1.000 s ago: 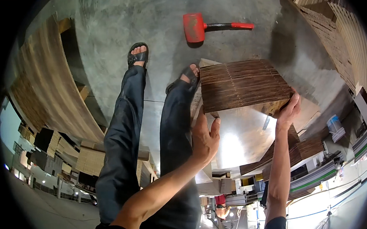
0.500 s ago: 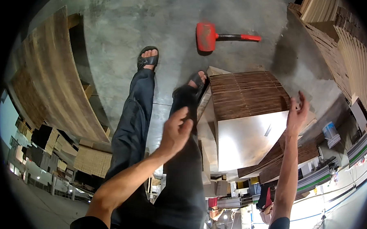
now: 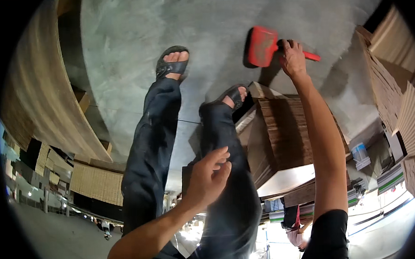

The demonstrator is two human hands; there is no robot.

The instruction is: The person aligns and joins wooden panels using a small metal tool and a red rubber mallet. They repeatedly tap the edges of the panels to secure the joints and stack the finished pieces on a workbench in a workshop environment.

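One right hand [image 3: 292,58] grips the red mallet [image 3: 262,46] handle

Right grip [image 3: 293,58] outstretched, seemingly closed.

I see my right hand [image 3: 292,58] stretched out to the red mallet [image 3: 261,46] on the concrete floor [image 3: 202,18], fingers closed over its handle just beside the red head. My left hand [image 3: 209,175] hangs open in the air, nearer me than the mallet, above my dark trouser leg and touching nothing. A stack of brown boards [image 3: 286,135] sits between the mallet and me, under my right forearm. My 2 sandalled feet [image 3: 172,61] rest left of the mallet.
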